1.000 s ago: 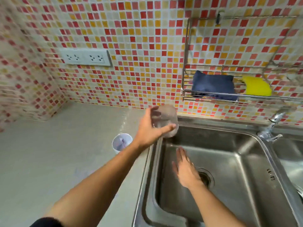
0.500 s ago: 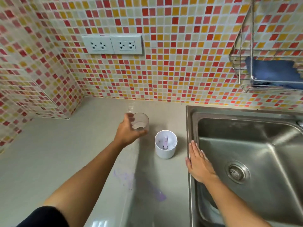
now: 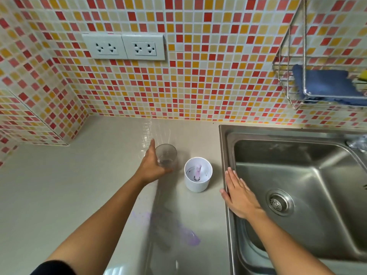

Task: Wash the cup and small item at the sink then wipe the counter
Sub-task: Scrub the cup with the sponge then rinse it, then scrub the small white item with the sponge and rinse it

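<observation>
1. While your left grip wraps round a clear glass cup, fingers curled under its near side, the cup is upright, low over the pale tabletop. Whether its base touches the surface cannot be told.
2. Just right of that grip, apart from the glass, a white container stands open-topped on the tabletop. A small purple item stands upright inside it.
3. Your right grip is released. Its fingers are straight and close together, palm down, lying along the left rim of the steel sink, with the thumb on the tabletop side.
4. The white container sits between your two grips.
5. Right of your right grip, down in the basin, is the round drain.
6. Nearer to you than your left grip, a purple smear marks the tabletop.
7. Beyond your left grip, a double wall socket sits on red, orange and cream mosaic tiles.
8. Above and to the right of your right grip, a wire rack on the wall holds a blue cloth.
</observation>
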Motion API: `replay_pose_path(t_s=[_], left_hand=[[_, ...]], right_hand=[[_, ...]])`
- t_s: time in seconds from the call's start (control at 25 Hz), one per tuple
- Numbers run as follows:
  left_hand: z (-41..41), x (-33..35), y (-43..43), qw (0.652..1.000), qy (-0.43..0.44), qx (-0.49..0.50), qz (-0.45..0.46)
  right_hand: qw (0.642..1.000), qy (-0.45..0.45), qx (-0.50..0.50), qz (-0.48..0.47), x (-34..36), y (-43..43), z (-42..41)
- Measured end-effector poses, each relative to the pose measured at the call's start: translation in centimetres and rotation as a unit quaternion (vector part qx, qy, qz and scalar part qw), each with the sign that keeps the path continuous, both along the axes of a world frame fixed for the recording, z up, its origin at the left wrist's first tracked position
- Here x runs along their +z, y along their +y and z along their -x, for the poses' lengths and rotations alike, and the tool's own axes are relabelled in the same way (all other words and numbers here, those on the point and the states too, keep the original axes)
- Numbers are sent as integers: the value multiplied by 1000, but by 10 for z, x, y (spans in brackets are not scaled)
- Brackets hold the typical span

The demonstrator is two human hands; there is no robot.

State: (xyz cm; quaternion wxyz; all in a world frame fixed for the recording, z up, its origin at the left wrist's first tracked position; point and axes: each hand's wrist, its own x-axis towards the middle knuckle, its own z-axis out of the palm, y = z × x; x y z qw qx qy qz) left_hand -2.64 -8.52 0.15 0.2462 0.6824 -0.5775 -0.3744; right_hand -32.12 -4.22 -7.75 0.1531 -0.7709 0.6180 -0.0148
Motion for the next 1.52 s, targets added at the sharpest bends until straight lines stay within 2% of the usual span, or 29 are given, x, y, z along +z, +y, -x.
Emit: replay_pose_path(t_s=[0.12, 0.2, 0.32, 0.44, 0.64, 0.8, 1.0, 1.16, 1.24, 1.4, 1.52], left_hand=[[1, 24, 0, 988, -81, -39, 125], [11, 36, -1, 971, -92, -125, 181], [33, 35, -3, 941, -126, -267, 163], [42, 25, -1, 934, -122, -318, 108], [53, 23, 3, 929, -139, -304, 158], [64, 22, 12, 895, -254, -317, 185], [69, 25, 15, 919, -208, -272, 194], [63, 41, 16, 929, -205, -246, 187], [59, 54, 15, 930, -201, -220, 215], [81, 84, 15, 930, -172, -185, 267], [128, 96, 14, 931, -115, -194, 287]], right_hand=[[993, -116, -23, 17, 20, -5, 1], [979, -202, -12, 24, 38, -9, -6], [967, -255, 17, 9, 58, -15, -25], [966, -258, 21, -20, 61, -18, -41], [957, -286, 22, -37, 57, -16, -44], [957, -281, 40, -54, 62, -20, -41], [960, -268, 52, -64, 66, -24, -39], [970, -218, 70, -81, 72, -25, -34], [967, -238, 46, -80, 82, -22, -29], [944, -326, -14, 40, 126, -13, -6], [925, -322, -60, 190, 172, -10, 29]])
